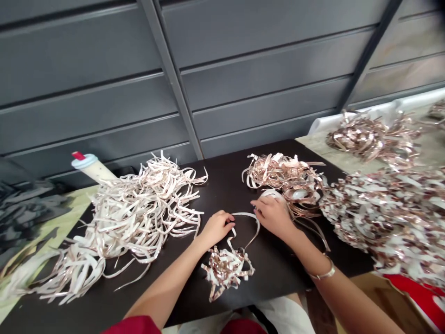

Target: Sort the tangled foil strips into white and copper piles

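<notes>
Over the middle of the dark table, my left hand (219, 226) is closed in a pinch on a thin white-and-rose-gold foil strip (246, 214). The strip arcs across to the fingers of my right hand (274, 214), which look closed on it, though the contact is partly hidden. Between my forearms lies a small bunch of short cut foil pieces (227, 269), just below my left hand. A tangle of rose-gold strips (283, 174) sits right behind my right hand. On the left is a large heap of long pale strips (139, 218).
A pale tumbler (95, 169) with a blue lid leans behind the left heap. A big mound of short foil pieces (392, 218) fills the right side, with another shiny bundle (375, 137) beyond it. A grey panelled wall (260, 69) closes off the back of the dark table (222, 176).
</notes>
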Tool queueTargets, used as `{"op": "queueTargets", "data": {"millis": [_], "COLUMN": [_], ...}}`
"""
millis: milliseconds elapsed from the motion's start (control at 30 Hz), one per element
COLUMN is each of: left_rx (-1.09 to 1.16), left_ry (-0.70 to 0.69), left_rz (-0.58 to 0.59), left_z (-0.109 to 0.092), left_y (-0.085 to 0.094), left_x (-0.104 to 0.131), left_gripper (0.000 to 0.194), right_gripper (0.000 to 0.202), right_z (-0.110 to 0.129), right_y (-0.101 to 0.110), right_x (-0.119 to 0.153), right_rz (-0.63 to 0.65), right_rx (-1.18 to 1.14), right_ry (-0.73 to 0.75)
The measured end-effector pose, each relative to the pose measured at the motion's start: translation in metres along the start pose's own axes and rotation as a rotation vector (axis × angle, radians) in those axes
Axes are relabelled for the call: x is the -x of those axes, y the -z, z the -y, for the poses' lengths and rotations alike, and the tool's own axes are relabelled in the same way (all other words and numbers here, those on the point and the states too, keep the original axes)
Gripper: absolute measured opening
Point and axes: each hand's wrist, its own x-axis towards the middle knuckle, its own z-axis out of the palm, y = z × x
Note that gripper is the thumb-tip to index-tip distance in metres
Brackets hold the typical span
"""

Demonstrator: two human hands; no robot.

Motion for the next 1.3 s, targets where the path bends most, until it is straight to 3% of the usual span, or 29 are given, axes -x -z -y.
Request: {"op": "queueTargets", "data": {"millis": [133, 267, 400, 500, 567, 700, 800, 933, 1067, 1300], "left_rx": [0.001, 0.021, 0.130, 0.269, 0.446, 1.105, 1.405, 1.472, 1.557, 1.667], "left_ry": [-0.020, -0.006, 0.046, 0.059, 0.052, 0.118, 0.205, 0.237, 0.219, 0.326], "left_rz": [0.005, -0.033, -0.147, -0.219, -0.159, 0.056, 0.088, 0.028, -0.006, -0.078], "left_z": [-0.003, -0.005, -0.004, 0.001, 0.004, 0.009, 0.012, 0.014, 0.015, 0.016], "left_y": [-0.004, -0.007, 0.003, 0.017, 0.028, 0.045, 0.052, 0.051, 0.043, 0.032], "left_x": [-0.002, 0.000, 0.005, 0.014, 0.024, 0.049, 0.063, 0.069, 0.071, 0.068], "left_gripper": [0.010, 0.010, 0.031, 0.024, 0.024, 0.037, 0.039, 0.031, 0.030, 0.030], "right_gripper": [0.013, 0.020, 0.019, 0.016, 0.016, 0.019, 0.021, 0.029, 0.023, 0.030], "right_z": [0.014, 0.017, 0.025, 0.038, 0.048, 0.064, 0.073, 0.075, 0.070, 0.070], "right_y": [-0.011, -0.016, 0.001, 0.018, 0.025, 0.028, 0.023, 0.011, -0.004, -0.012], "right_x": [0.002, 0.004, 0.001, -0.009, -0.020, -0.037, -0.041, -0.038, -0.036, -0.034], "right_rz": [0.070, 0.000, -0.056, -0.008, 0.035, 0.121, 0.181, 0.261, 0.178, 0.196], "right_rx": [0.003, -0.041, -0.221, -0.544, -0.774, -1.140, -1.330, -1.517, -1.555, -1.664], "right_ry": [0.058, 0.109, 0.091, 0.028, -0.038, -0.043, -0.013, -0.015, -0.106, -0.204]}}
